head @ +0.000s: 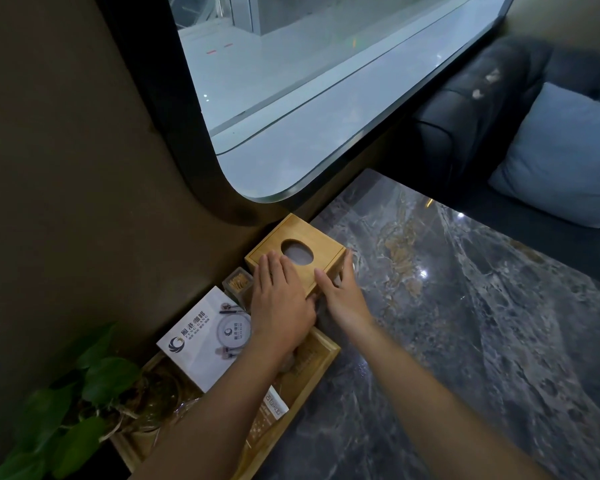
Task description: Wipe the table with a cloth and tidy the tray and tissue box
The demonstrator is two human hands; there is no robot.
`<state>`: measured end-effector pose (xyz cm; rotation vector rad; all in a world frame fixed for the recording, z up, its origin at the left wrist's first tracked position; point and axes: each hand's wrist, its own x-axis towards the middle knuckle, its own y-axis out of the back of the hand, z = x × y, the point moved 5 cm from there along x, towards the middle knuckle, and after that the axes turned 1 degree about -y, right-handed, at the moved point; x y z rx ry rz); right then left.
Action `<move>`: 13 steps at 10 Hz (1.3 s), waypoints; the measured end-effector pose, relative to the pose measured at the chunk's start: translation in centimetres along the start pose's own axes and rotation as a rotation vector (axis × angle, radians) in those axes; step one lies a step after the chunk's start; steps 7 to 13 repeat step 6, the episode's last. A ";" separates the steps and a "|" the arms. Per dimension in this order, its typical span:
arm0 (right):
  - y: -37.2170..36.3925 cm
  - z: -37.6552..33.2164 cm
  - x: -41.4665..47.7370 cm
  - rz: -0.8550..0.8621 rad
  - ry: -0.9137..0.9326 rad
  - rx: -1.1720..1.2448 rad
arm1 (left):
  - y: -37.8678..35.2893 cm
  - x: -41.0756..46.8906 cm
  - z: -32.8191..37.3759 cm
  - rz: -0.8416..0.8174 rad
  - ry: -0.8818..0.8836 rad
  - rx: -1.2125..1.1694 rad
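A wooden tissue box [300, 233] with an oval hole in its top stands on the grey marble table [465, 323], close to the wall under the window. My left hand [279, 299] lies flat on the box's top near corner. My right hand [342, 292] clasps its near right side, thumb on top and fingers around the right face. Just behind my left wrist lies a wooden tray [321, 355], holding a white printed box [201, 341], a packet [274, 405] and a glass vase. No cloth is in view.
A small clear holder of toothpicks [238, 284] stands between the tissue box and the printed box. A leafy green plant [80, 393] rises from the glass vase at the lower left. A dark sofa [482, 98] with a pale blue cushion [565, 154] lies beyond the table's far edge.
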<state>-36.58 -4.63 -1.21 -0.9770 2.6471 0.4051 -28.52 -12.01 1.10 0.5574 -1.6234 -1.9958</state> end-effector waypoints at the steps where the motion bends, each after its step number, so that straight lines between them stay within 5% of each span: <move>1: -0.1 0.4 -0.1 0.030 0.030 -0.029 | 0.5 -0.8 -0.1 0.063 -0.047 -0.042; 13: 1.8 -0.4 -0.3 0.116 -0.001 -0.222 | 1.0 -0.8 -0.3 0.046 -0.059 -0.066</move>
